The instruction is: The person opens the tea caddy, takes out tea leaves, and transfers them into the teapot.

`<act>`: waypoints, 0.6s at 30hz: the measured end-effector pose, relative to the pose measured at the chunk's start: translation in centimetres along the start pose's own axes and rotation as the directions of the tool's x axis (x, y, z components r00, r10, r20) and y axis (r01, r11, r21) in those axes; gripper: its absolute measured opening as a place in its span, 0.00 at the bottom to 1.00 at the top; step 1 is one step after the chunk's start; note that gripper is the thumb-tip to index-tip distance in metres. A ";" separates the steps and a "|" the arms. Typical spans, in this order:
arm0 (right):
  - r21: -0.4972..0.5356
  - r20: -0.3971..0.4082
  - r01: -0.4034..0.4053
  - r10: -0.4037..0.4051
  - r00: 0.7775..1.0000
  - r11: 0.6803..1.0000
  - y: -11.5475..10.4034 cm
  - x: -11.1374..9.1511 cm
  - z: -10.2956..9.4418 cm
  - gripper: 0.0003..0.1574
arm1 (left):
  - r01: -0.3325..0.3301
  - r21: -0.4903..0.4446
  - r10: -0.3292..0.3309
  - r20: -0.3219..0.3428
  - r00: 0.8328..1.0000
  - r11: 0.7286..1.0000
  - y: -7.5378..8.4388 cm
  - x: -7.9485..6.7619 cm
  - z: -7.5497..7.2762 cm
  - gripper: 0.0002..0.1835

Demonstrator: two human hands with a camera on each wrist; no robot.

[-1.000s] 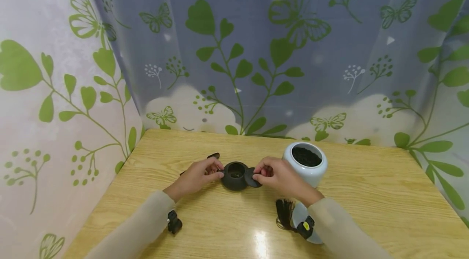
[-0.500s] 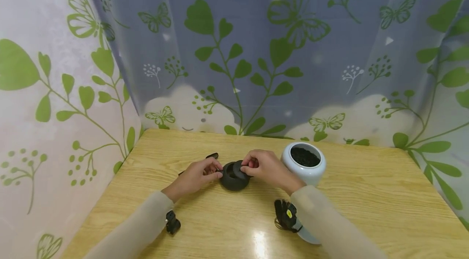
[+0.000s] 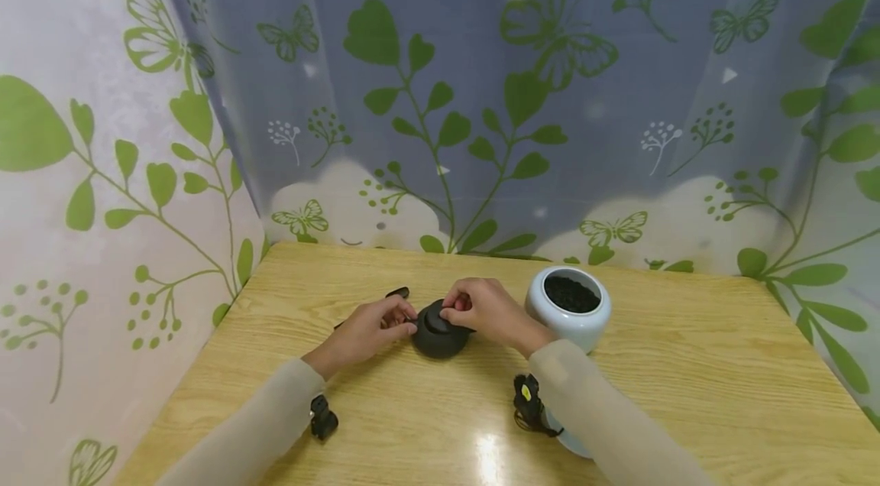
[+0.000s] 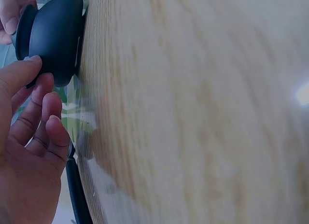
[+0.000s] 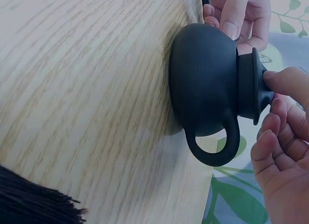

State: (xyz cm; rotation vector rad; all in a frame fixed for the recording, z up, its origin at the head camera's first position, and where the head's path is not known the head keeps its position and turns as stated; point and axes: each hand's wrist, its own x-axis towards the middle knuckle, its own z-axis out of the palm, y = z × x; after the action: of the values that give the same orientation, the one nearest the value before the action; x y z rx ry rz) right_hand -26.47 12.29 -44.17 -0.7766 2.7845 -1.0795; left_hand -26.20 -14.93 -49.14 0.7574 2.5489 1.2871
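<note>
A small black teapot [image 3: 440, 346] sits on the wooden table between both hands. My left hand [image 3: 367, 329] holds its left side between thumb and index finger, the other fingers loosely bent below, as the left wrist view shows. My right hand [image 5: 285, 142] pinches the knob of the teapot lid [image 5: 248, 84]. The lid is at the pot's mouth, its lower collar still showing above the rim in the right wrist view. A ring handle [image 5: 215, 159] sticks out on the pot's right-hand side.
Right of the teapot stands a pale blue jar [image 3: 584, 329] filled with dark loose leaves. A thin black utensil [image 4: 77, 190] lies behind my left hand. Partly under my right forearm are a pale round disc [image 3: 574, 442] and a black tassel [image 5: 34, 200]. Patterned curtains surround the table.
My right hand has carried the lid leftward from beside the teapot to over its mouth, which is now mostly covered. The left hand has stayed at the pot's side.
</note>
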 end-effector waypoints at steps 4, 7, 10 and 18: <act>-0.024 0.010 -0.001 0.001 1.000 1.000 -0.2 0.3 0.2 0.05 | 0.007 -0.006 -0.007 0.003 1.000 1.000 0.1 -0.1 0.0 0.08; -0.044 0.017 -0.007 0.008 1.000 0.999 -0.5 0.4 0.3 0.05 | 0.007 -0.005 -0.007 0.002 1.000 1.000 0.1 -0.2 0.0 0.08; -0.052 0.021 -0.024 0.026 0.999 0.998 -0.8 0.5 0.2 0.05 | 0.008 -0.003 -0.008 0.002 1.000 1.000 0.2 -0.2 0.0 0.08; -0.039 0.045 -0.007 0.009 0.999 0.999 -0.7 0.6 0.6 0.05 | 0.000 -0.018 0.000 0.009 1.000 1.000 0.2 -0.1 0.0 0.09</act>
State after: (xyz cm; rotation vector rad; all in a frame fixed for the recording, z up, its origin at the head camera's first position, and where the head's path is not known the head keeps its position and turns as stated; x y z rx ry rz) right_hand -26.53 11.13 -44.10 -0.7828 2.7761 -0.9974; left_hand -26.06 -14.91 -49.01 0.7575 2.5265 1.3016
